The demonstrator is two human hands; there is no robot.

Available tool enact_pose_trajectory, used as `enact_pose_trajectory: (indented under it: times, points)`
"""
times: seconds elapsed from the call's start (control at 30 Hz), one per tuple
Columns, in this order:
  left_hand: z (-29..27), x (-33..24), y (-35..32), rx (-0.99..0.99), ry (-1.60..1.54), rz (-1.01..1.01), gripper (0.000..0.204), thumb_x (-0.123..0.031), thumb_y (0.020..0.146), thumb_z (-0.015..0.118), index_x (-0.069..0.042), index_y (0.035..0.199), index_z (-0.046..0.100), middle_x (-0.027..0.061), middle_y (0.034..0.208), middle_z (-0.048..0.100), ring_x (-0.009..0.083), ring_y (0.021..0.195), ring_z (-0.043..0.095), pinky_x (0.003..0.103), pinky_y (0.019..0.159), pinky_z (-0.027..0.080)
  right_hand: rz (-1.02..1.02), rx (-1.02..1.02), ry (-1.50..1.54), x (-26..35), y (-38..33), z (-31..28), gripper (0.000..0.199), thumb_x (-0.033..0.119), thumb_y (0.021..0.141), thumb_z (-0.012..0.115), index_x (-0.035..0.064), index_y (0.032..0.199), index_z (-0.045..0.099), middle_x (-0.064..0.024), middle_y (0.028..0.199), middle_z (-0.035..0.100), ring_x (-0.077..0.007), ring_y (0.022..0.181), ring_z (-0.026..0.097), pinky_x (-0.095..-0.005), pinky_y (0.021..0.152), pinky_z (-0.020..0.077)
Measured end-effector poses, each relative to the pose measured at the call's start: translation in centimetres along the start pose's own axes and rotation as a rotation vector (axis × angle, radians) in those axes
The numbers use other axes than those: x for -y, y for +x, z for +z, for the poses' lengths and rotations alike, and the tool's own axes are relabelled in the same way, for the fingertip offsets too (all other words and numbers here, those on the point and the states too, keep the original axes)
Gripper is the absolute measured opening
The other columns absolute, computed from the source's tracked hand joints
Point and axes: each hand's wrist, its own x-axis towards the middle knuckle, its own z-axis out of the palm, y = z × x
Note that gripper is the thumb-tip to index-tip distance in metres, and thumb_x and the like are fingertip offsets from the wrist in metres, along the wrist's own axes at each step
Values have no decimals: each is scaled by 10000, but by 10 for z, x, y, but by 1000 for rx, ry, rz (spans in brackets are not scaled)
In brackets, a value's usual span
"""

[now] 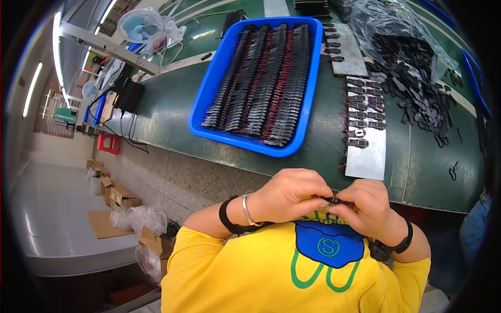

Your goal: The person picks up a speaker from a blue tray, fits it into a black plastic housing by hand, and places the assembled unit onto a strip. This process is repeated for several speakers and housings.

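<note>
My left hand (289,194) and my right hand (368,206) meet in front of my chest, close to the table's near edge. Both pinch a small black part (334,200) between thumb and fingers; most of it is hidden, so its kind cannot be told. Just beyond them lies a white board (365,161) with small black pieces and red wires set in rows along it. Left of the board, a blue plastic tray (284,152) holds rows of tightly packed black parts with red wires.
On the green table (169,112), a heap of loose black pieces (425,99) spills from a clear plastic bag (378,18) at right. A second board (350,65) sits farther back. Fans (140,26) and a black box (129,95) with cables stand at left. Cardboard boxes (124,198) lie on the floor.
</note>
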Motion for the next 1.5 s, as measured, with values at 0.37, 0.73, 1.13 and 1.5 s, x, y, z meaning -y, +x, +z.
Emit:
enact_pose_trajectory:
  times: [0.37,0.73,1.13,1.5]
  points:
    - [-137,-5,-7,-10,822,31,157,-69,695,735,-58,834,664,75,766,633,263,706,621,354,633,515,65,-39,-194,-12,-16,-40,179,24,692,735,37,784,581,-72,619,569,-231,497,530,-316,476,389]
    - [-149,20,7,412,897,-106,125,-44,728,691,-50,848,657,89,789,639,277,732,635,357,648,521,157,-99,-268,-17,-17,-46,151,-10,713,692,31,778,562,-74,628,571,-232,509,527,-311,495,389]
    - [-145,14,4,377,823,-174,171,-3,739,653,-40,905,665,113,855,671,294,773,654,369,686,531,159,-122,-280,-21,-21,-58,157,-21,709,696,27,785,567,-80,635,575,-232,519,535,-307,500,401]
    - [-97,-23,-11,307,210,8,187,7,750,665,-38,932,676,89,804,660,276,708,626,351,620,516,434,-203,-379,-35,-25,-86,111,1,741,705,13,833,644,-108,740,626,-234,603,582,-306,566,455]
